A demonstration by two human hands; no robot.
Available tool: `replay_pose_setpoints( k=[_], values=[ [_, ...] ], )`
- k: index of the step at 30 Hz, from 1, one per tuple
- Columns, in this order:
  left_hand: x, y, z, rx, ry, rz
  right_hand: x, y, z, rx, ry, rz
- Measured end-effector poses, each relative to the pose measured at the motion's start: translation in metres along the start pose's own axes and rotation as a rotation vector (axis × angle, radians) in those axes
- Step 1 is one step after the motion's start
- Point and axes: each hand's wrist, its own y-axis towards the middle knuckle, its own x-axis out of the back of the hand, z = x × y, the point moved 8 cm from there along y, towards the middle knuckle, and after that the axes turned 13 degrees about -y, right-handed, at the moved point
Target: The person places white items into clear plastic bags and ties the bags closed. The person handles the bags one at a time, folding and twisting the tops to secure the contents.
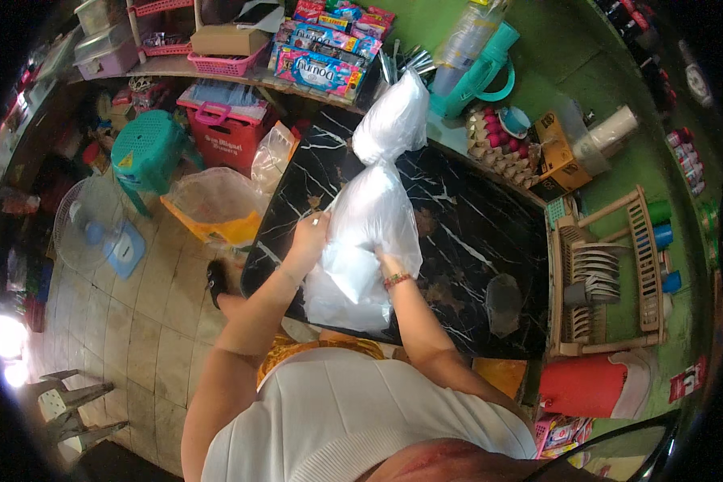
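White, translucent plastic bags lie in a row on a black marble-patterned table (458, 241). The far bag (391, 120) bulges and narrows to a pinched waist where it meets the larger middle bag (370, 205). A smaller white plastic bundle (352, 271) rests at the near end, over more loose plastic. My left hand (310, 241), with a ring on one finger, grips the left side of the middle bag. My right hand (391, 266), a beaded bracelet at its wrist, holds the plastic on the right; its fingertips are hidden in the folds.
A flattened clear plastic piece (503, 304) lies at the table's right. Egg trays (500, 144), a teal pitcher (479, 78) and a dish rack (602, 271) line the right side. Left are a green stool (150, 150), red crate (226, 135), open sack (217, 202) and fan (90, 223).
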Motion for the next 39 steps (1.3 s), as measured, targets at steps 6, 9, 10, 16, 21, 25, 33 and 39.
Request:
replay_pose_setpoints(
  k=[6, 9, 10, 16, 21, 25, 33, 39],
  values=[
    [-0.027, -0.016, 0.023, 0.634, -0.775, 0.140, 0.001, 0.022, 0.014, 0.000, -0.062, -0.026],
    [-0.021, -0.012, 0.039, 0.650, -0.769, 0.136, -0.003, 0.021, 0.015, 0.024, -0.073, -0.093],
    [-0.009, -0.009, 0.042, 0.562, -0.631, 0.123, -0.004, 0.021, 0.018, 0.041, -0.074, -0.125],
    [0.037, -0.050, -0.025, -0.209, -0.067, -0.110, 0.005, -0.066, 0.059, 0.121, -0.304, -0.263],
    [0.005, -0.095, -0.077, -0.525, -0.009, 0.070, -0.100, -0.153, 0.147, 0.549, -0.836, 0.132],
    [-0.010, -0.116, -0.097, -0.572, -0.145, 0.261, -0.065, -0.131, 0.114, 0.223, -0.788, 0.082],
    [-0.021, -0.131, -0.057, 0.135, -0.620, 0.407, -0.067, -0.145, 0.132, 0.422, -0.655, -0.007],
    [-0.022, -0.127, -0.049, 0.039, -0.516, 0.350, -0.069, -0.153, 0.147, 0.568, -0.845, -0.090]
  ],
)
